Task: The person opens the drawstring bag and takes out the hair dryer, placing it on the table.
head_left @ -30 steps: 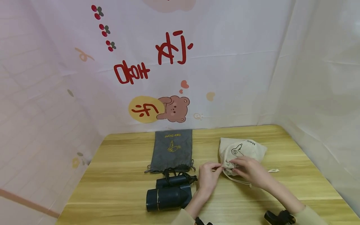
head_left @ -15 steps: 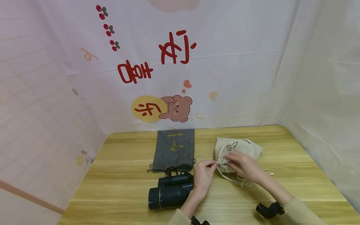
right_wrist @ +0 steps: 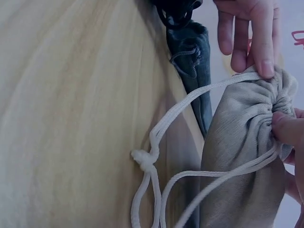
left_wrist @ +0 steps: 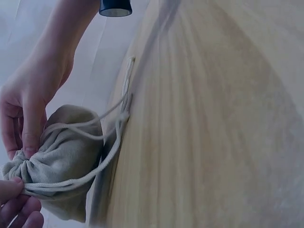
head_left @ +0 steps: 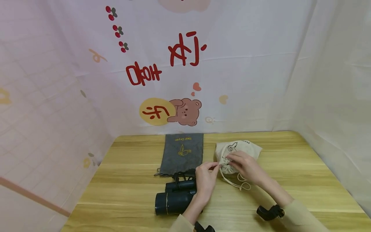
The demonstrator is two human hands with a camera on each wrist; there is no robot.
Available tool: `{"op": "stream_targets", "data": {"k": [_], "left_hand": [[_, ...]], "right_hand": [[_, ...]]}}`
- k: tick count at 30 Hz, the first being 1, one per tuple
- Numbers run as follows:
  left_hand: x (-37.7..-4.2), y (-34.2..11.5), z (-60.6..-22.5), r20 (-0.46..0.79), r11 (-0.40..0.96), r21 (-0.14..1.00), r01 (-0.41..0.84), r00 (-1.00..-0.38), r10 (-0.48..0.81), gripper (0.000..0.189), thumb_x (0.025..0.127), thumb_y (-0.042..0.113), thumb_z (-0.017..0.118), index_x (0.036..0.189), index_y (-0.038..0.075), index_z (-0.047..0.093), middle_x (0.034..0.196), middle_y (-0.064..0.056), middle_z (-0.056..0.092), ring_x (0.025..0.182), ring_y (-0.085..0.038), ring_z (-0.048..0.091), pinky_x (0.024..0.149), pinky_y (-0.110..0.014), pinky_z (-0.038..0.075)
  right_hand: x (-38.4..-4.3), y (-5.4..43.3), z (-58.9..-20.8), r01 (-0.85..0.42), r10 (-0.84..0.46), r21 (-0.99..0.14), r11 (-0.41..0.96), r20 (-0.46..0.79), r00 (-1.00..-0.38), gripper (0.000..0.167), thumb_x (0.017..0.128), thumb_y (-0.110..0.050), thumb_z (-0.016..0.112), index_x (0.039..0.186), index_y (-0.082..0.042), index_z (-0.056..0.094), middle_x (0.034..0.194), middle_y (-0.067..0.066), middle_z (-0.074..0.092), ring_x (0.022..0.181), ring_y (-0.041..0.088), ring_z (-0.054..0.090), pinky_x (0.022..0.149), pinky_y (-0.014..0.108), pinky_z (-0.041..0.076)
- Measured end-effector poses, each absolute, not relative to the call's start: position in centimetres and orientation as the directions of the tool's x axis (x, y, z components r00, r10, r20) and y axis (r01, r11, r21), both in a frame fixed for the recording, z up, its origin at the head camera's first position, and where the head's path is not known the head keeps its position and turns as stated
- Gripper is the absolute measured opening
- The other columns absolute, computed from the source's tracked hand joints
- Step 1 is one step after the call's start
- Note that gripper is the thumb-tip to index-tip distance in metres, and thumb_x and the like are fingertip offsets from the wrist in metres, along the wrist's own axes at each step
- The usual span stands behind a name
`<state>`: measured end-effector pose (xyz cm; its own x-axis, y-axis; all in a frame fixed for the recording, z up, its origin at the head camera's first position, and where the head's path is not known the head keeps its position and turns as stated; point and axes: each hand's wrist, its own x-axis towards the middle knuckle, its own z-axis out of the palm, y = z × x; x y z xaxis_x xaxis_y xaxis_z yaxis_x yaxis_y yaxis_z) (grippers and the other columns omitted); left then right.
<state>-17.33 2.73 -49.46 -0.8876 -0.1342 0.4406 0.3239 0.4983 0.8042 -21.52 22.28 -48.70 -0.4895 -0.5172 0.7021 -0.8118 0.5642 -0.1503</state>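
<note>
A cream drawstring bag (head_left: pixel 251 149) with a hair-dryer print lies on the right half of the table, its neck gathered into folds. My left hand (head_left: pixel 205 180) pinches the left edge of the gathered neck, where the cord (right_wrist: pixel 187 102) comes out. With thumb and fingers, my right hand (head_left: pixel 247 167) grips the folds from the other side. Knotted cord ends hang in loops toward the table's front. In the left wrist view, the bag (left_wrist: pixel 71 154) bulges below the neck; its contents are hidden.
A flat dark grey "Hair Dryer" pouch (head_left: pixel 184 153) lies left of the cream bag. Before it is a dark blue folded hair dryer (head_left: pixel 174 203) with black cord, partly behind my left forearm. Fabric walls (head_left: pixel 246 80) enclose the wooden table (head_left: pixel 121 180).
The cream bag and both hands have shifted left, closer to the grey pouch. Both hands keep hold of the gathered neck. The head view has turned slightly.
</note>
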Motion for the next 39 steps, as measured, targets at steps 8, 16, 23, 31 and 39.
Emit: {"op": "stream_targets", "data": {"k": [8, 16, 23, 31, 39], "left_hand": [[-16.8, 3.6, -49.4, 0.315, 0.374, 0.897, 0.236, -0.935, -0.164, 0.005, 0.089, 0.009, 0.082, 0.093, 0.008, 0.082, 0.088, -0.005, 0.082, 0.076, -0.011, 0.078, 0.066, -0.014, 0.057], [-16.5, 4.2, -50.0, 0.242, 0.291, 0.938, 0.186, -0.956, -0.169, 0.007, 0.09, 0.013, 0.082, 0.096, 0.008, 0.083, 0.09, -0.006, 0.083, 0.081, -0.011, 0.079, 0.071, -0.017, 0.06], [-15.6, 4.8, -50.6, 0.197, 0.276, 0.95, 0.142, -0.963, -0.184, 0.024, 0.089, 0.018, 0.085, 0.112, 0.011, 0.08, 0.092, 0.001, 0.081, 0.083, -0.008, 0.074, 0.072, -0.017, 0.054], [-15.1, 5.6, -50.5, 0.19, 0.23, 0.964, 0.137, -0.955, -0.227, 0.025, 0.087, 0.017, 0.086, 0.11, 0.012, 0.077, 0.097, 0.001, 0.078, 0.083, -0.005, 0.072, 0.071, -0.02, 0.054], [-15.4, 6.1, -51.1, 0.334, 0.353, 0.906, 0.232, -0.906, -0.261, 0.02, 0.086, 0.02, 0.087, 0.103, 0.01, 0.085, 0.098, 0.0, 0.082, 0.089, -0.014, 0.077, 0.08, -0.03, 0.062]], "right_hand": [[-20.0, 22.8, -48.7, -0.746, -0.493, -0.241, 0.621, 0.62, -0.611, 0.034, 0.081, 0.001, 0.084, 0.114, -0.001, 0.079, 0.108, 0.013, 0.08, 0.096, 0.026, 0.076, 0.081, 0.041, 0.064], [-19.7, 22.9, -48.1, -0.715, -0.496, -0.379, 0.587, 0.531, -0.688, 0.023, 0.091, 0.0, 0.076, 0.114, 0.0, 0.078, 0.093, 0.002, 0.078, 0.073, -0.009, 0.053, 0.061, 0.018, 0.049], [-19.3, 22.9, -47.5, -0.649, -0.455, -0.45, 0.614, 0.471, -0.756, 0.02, 0.094, -0.001, 0.074, 0.113, -0.001, 0.079, 0.098, 0.005, 0.08, 0.076, -0.007, 0.062, 0.064, 0.02, 0.054], [-19.1, 22.8, -47.1, -0.592, -0.37, -0.459, 0.662, 0.487, -0.791, 0.018, 0.092, 0.0, 0.076, 0.11, -0.003, 0.08, 0.105, 0.011, 0.081, 0.085, 0.015, 0.077, 0.07, 0.026, 0.062], [-19.0, 22.3, -46.8, -0.593, -0.373, -0.454, 0.665, 0.486, -0.79, 0.02, 0.092, -0.003, 0.076, 0.112, -0.002, 0.081, 0.105, 0.011, 0.082, 0.084, 0.016, 0.077, 0.07, 0.026, 0.062]]}}
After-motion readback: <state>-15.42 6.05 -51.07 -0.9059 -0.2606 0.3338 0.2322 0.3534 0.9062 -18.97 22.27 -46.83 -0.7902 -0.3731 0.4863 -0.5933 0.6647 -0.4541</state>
